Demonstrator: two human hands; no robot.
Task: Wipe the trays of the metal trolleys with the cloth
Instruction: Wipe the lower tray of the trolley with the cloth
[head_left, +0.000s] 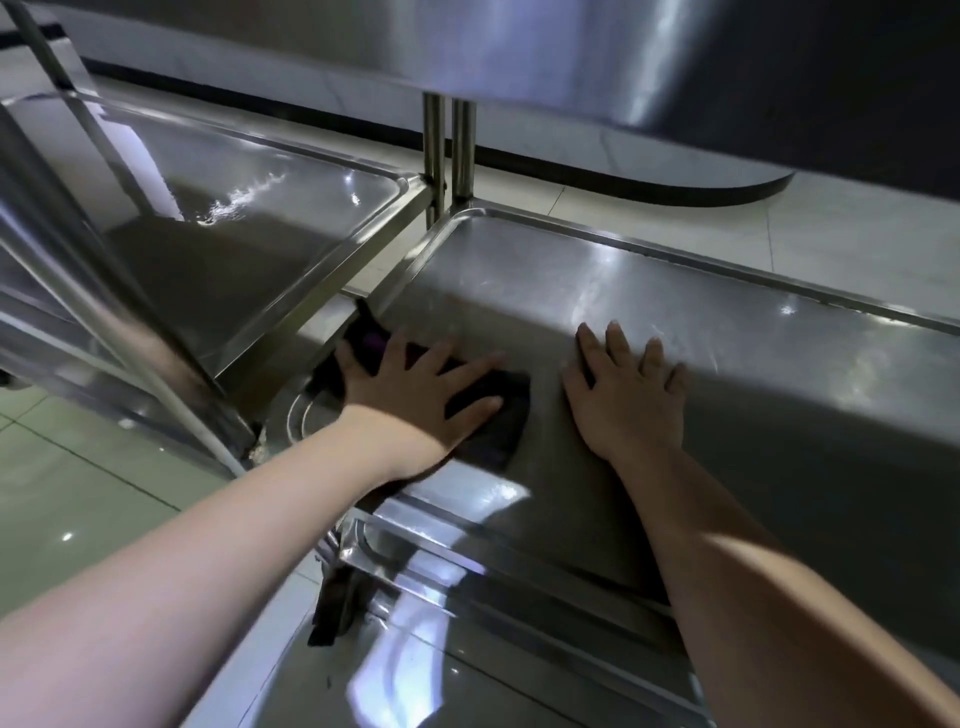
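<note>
The person leans in over the tray (675, 291) of a metal trolley with both bare arms stretched out. The left hand (415, 395) lies palm down on a dark cloth (498, 421), fingers straight and spread wide, pressing it flat against the steel rather than gripping it. The cloth shows past the fingertips and beyond the little-finger side of that hand, near the tray's left edge.

Just beside it, to the right, the right hand (628, 400) also rests palm down, straight on the bare metal. Its fingers are extended and a little apart, and it holds nothing. The two hands are near each other but not touching, and the cloth's right edge stops just short of the right thumb.

Beyond the fingertips the tray runs on, shiny and streaked, to its raised far rim. Off to the left of the left hand sits a neighbouring tray (249, 234) of a second trolley, at about the same height, its rim close to this one. Two upright posts (434, 156) stand side by side where the far corners meet. An upper shelf (519, 41) hangs above the hands, seen from below. Under the forearms a lower shelf (467, 649) catches the light, and a dark strip (332, 608) hangs below the left forearm; I cannot tell what it is. Pale floor tiles (78, 493) show beneath the left arm.
</note>
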